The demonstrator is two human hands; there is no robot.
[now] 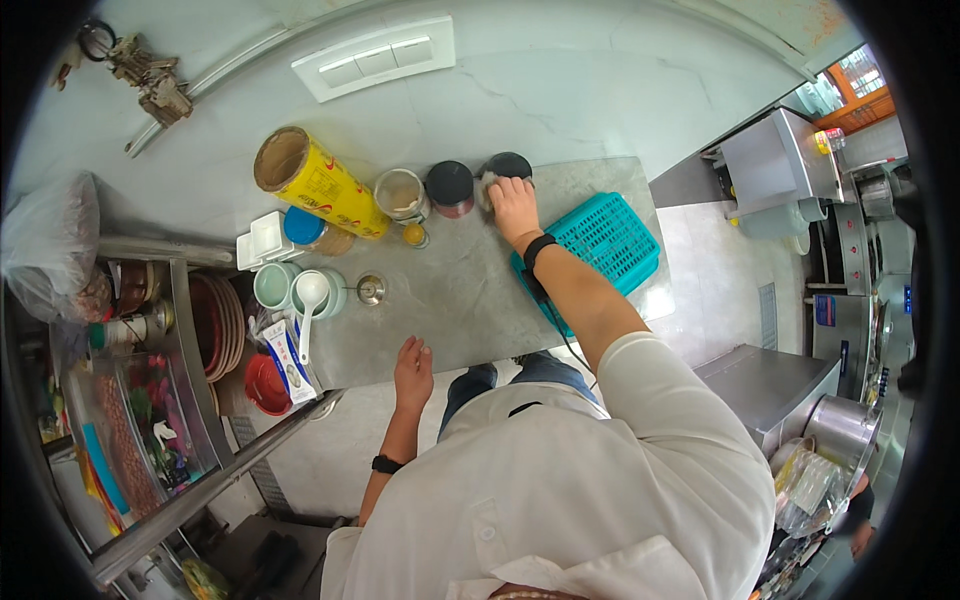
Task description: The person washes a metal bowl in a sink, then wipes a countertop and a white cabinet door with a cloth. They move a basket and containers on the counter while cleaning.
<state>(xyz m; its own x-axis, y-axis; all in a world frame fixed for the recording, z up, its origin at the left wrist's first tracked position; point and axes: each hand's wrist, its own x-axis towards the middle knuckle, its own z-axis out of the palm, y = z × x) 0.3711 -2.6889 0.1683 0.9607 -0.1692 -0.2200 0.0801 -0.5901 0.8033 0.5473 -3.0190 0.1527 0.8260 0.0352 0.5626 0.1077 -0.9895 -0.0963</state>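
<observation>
My right hand (513, 208) grips a crumpled greyish cloth (487, 186) on the steel tabletop (450, 300). The cloth lies against a black-lidded jar (508, 165) by the wall. A second jar with a black lid (449, 181) stands just left of it. Under my right forearm is an upturned teal plastic basket (607, 240). My left hand (414, 369) hovers near the table's front edge, holding nothing, its fingers partly apart. Nearest to it on the table is a small round metal piece with a thin stem (370, 289).
Along the wall stand a yellow film roll (322, 184), a clear jar (401, 193), a blue-lidded jar (304, 225) and a small yellow-capped bottle (415, 235). A white ladle (309, 300) rests on pale green cups (276, 283). Metal shelving (187, 360) flanks the left side.
</observation>
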